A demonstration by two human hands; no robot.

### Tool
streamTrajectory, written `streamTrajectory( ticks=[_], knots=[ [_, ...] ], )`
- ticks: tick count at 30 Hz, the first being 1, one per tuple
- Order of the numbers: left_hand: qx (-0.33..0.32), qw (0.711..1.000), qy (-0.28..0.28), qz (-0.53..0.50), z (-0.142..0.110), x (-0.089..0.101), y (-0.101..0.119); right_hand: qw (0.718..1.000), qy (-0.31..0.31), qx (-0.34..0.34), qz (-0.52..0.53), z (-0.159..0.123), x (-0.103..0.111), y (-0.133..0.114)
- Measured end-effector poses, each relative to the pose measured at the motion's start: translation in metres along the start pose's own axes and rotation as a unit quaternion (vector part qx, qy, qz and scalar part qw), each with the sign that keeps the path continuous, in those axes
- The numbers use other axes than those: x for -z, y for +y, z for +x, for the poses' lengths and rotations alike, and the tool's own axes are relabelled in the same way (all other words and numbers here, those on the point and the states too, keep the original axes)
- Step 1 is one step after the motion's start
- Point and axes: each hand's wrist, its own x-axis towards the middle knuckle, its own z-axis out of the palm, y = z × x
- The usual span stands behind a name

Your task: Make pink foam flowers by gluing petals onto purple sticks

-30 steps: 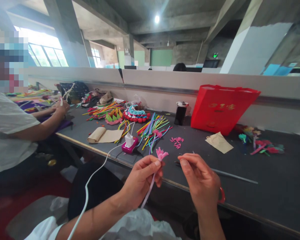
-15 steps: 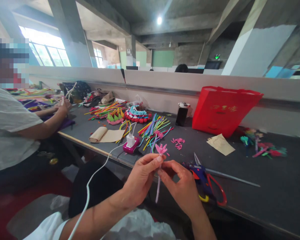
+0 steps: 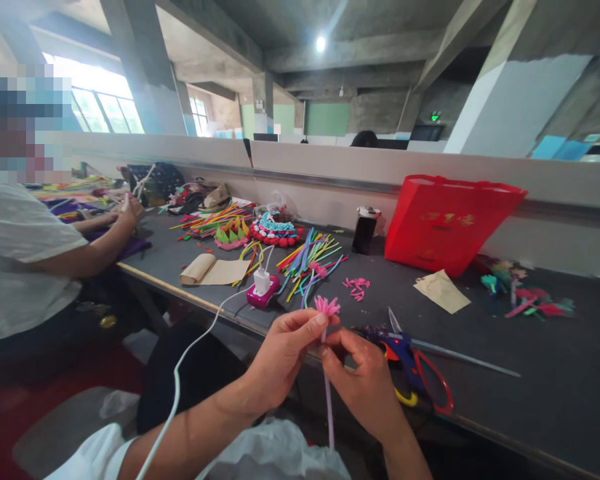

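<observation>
A pink flower (image 3: pixel 326 307) made of fuzzy pieces stands upright over the table's front edge, on a pale lilac pipe-cleaner stem (image 3: pixel 329 413) that hangs down towards my lap. My left hand (image 3: pixel 287 357) pinches it just below the petals between thumb and fingers. Slightly lower, my right hand (image 3: pixel 363 373) closes thumb and index finger on the stem. Scissors (image 3: pixel 415 370) with red and yellow handles lie right of my right hand, beside a long grey pipe cleaner (image 3: pixel 470 358). Short pink pieces (image 3: pixel 356 288) are scattered beyond the flower.
A white charger on a magenta power bank (image 3: pixel 263 293) has a cable (image 3: pixel 180 363) running across my left forearm. Coloured pipe cleaners (image 3: pixel 307 260), a red bag (image 3: pixel 445 227), a phone (image 3: pixel 364 233) and finished flowers (image 3: pixel 535 297) lie on the table. A co-worker (image 3: pixel 30 260) sits at left.
The flower has turned, its petals now spread more fully. The stem's lower end has swung from slanting left to hanging down and right. My right hand has shifted slightly downward.
</observation>
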Motion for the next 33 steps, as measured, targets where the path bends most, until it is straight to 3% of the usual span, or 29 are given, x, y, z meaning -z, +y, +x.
streamTrajectory(
  ticks=[11, 22, 27, 33],
  knots=[
    [0.001, 0.999, -0.031, -0.028, 0.0, 0.006, 0.002, 0.996, -0.029, -0.024, 0.081, 0.0, 0.0, 0.004],
    [-0.016, 0.998, -0.033, 0.058, -0.001, 0.007, 0.004, 0.985, -0.023, -0.059, 0.157, 0.001, 0.003, 0.014],
    [-0.039, 0.996, -0.005, 0.082, 0.002, 0.012, 0.006, 0.962, -0.027, -0.099, 0.255, -0.001, 0.001, 0.015],
    [-0.048, 0.995, 0.018, 0.081, 0.001, 0.009, 0.007, 0.906, -0.015, -0.146, 0.397, -0.003, -0.003, 0.024]
  ],
)
